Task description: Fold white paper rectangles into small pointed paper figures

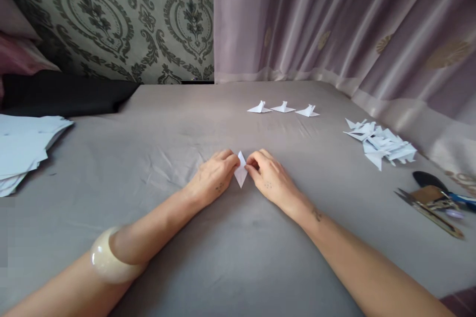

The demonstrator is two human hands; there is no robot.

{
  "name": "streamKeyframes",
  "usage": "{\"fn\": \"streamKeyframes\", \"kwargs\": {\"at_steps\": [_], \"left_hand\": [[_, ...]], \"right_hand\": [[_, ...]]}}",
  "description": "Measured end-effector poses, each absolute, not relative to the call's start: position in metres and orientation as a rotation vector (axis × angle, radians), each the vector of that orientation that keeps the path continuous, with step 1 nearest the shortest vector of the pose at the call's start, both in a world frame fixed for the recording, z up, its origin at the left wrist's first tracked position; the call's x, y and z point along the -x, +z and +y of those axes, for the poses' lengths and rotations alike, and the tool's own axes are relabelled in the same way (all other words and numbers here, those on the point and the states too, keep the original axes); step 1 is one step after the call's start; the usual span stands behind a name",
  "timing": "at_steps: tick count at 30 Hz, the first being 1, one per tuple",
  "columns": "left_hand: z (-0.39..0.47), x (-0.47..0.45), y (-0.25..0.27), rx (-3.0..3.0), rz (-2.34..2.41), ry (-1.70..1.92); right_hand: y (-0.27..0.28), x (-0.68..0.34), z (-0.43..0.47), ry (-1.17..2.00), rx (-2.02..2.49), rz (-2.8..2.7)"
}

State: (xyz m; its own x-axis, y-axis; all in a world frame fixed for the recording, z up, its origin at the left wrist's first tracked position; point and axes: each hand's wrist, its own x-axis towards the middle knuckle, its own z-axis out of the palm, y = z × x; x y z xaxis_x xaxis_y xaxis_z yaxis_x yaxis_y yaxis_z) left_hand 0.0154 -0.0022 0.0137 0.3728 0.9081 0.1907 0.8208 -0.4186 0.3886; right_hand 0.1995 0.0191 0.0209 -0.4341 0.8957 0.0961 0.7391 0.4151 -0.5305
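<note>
Between my two hands, near the middle of the view, is a small white folded paper (241, 174) shaped like a narrow diamond, one point toward me. My left hand (217, 173) pinches its left edge between thumb and curled fingers. On the opposite edge, the thumb and fingertips of my right hand (270, 172) close on the paper's right side. Both hands rest low over the grey sheet (238, 257). A cream bangle circles my left forearm.
Three folded paper birds (284, 107) stand in a row farther back. A heap of folded paper pieces (386, 143) lies at right, with scissors (427, 212) nearer me. White paper sheets (26, 143) are stacked at left, before a black cloth (67, 93). A curtain (297, 20) hangs behind.
</note>
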Motion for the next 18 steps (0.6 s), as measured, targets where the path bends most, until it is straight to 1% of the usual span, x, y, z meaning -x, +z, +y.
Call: {"fn": "streamKeyframes", "kwargs": {"at_steps": [5,8,11,18], "left_hand": [[-0.019,-0.026,0.025,-2.755,1.582,0.107],[-0.027,-0.032,0.029,-2.786,1.62,-0.036],[-0.029,-0.031,0.029,-2.756,1.629,-0.057],[-0.027,-0.022,0.026,-2.718,1.645,0.088]], "right_hand": [[0.026,-0.201,0.003,0.356,1.271,-2.593],[0.028,-0.205,-0.002,0.276,1.217,-2.68],[0.027,-0.208,-0.003,0.251,1.21,-2.681],[0.027,-0.213,-0.003,0.272,1.28,-2.653]]}}
